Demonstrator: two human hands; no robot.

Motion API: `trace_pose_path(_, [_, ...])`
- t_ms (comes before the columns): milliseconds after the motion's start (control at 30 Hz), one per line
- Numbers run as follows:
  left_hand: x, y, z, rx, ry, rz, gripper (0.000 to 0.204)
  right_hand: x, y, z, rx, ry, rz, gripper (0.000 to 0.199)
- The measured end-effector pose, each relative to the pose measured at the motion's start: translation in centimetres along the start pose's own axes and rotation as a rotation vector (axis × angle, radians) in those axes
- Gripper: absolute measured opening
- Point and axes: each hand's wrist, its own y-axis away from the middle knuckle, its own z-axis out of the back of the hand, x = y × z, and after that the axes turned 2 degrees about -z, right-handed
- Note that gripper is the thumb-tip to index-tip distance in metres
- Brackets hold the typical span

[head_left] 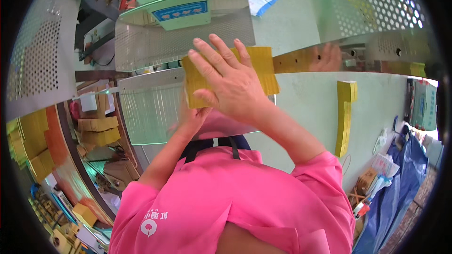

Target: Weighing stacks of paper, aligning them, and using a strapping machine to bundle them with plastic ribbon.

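Note:
A thick stack of yellow paper (266,68) is held upright in front of my chest, between my two hands. My right hand (228,77) lies flat across its near face, fingers stretched and spread, thumb pointing left. My left hand (192,118) comes up at the lower left of the stack and supports it from behind and below; most of its fingers are hidden by the paper. Just beyond the stack is a perforated metal tray (188,42), and a shiny metal sheet (150,113) extends below it.
A polished metal rail (348,59) runs off to the right, mirroring a hand. Further right stands a column of yellow bundles (343,127), with a blue tarp (393,197) beyond. Perforated metal panels (37,61) and more yellow stacks (99,131) are on the left.

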Motion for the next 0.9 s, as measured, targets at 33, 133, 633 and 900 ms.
trace_pose_path(33, [-0.2,-0.1,0.0,0.028,0.049,0.092,0.048,0.4,0.3,1.1,-0.082,-0.026,0.005,0.062])
trace_pose_path(133, [-0.7,-0.9,-0.3,-0.051,0.141,0.063,0.038,-1.7,1.7,-0.4,-0.144,-0.035,-0.044,0.058])
trace_pose_path(633, [-1.0,-3.3,3.2,-0.050,-0.162,-0.215,0.082,-8.8,13.5,-7.6,-0.275,-0.859,-0.616,0.052])
trace_pose_path(900, [0.8,-3.0,5.0,0.052,0.215,0.073,0.066,-7.4,12.6,-8.4,-0.318,-0.724,-0.482,0.050])
